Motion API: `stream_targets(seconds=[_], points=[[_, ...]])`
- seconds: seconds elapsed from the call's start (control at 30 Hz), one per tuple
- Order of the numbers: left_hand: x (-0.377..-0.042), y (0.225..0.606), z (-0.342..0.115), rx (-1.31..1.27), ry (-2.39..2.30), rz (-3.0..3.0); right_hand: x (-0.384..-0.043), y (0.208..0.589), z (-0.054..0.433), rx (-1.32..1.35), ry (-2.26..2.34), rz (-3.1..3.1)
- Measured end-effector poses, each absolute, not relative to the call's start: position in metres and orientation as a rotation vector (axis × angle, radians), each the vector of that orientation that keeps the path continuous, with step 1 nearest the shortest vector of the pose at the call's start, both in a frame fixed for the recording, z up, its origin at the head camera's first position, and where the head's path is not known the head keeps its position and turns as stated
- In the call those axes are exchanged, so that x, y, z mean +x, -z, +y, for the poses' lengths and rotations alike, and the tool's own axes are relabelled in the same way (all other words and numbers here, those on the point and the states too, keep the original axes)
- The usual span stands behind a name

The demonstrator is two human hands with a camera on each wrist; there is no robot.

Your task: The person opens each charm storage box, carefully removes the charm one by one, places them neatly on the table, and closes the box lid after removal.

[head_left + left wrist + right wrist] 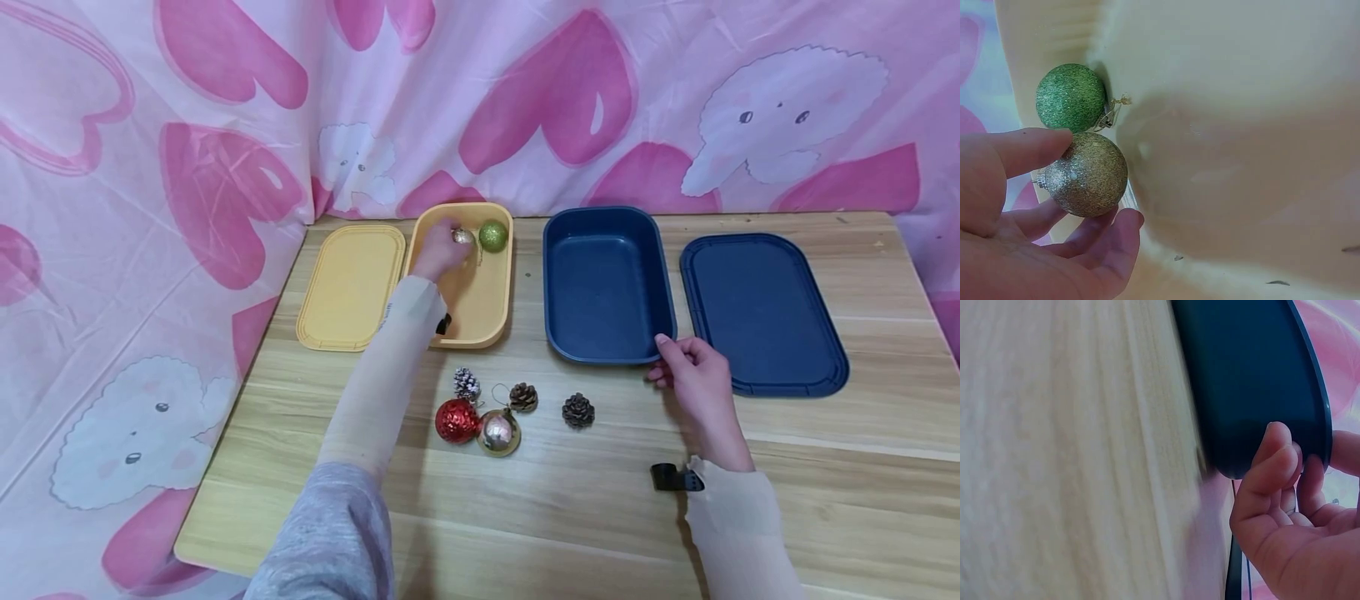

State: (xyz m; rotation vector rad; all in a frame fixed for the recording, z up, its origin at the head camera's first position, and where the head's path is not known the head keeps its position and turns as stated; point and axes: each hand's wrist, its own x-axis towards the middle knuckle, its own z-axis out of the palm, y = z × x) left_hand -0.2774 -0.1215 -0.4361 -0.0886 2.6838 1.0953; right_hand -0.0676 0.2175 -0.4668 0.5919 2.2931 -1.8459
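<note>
Inside the yellow container, my left hand holds a gold glitter Christmas ball between thumb and fingers. A green glitter ball lies right beside it, in the far right corner of that container. My right hand pinches the near right corner of the dark blue container, thumb over the rim and fingers against the outer wall. In the right wrist view the curled fingers overlap the container's side. The blue container's floor shows bare.
Near the table's middle lie a red ball, a shiny gold ball, a frosted pine cone and two brown pine cones. A yellow lid lies left, a blue lid right. A pink curtain hangs behind.
</note>
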Motion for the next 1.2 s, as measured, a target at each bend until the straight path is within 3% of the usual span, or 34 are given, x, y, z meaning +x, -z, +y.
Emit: stream_targets(seconds=[0.33, 1.2], points=[[-0.278, 0.429, -0.120, 0.054, -1.092, 2.882, -0.067, 0.466, 0.216, 0.605, 1.859, 2.283], [-0.264, 0.398, -0.114, 0.081, -1.122, 2.888, -0.067, 0.465, 0.215, 0.597, 1.901, 2.262]])
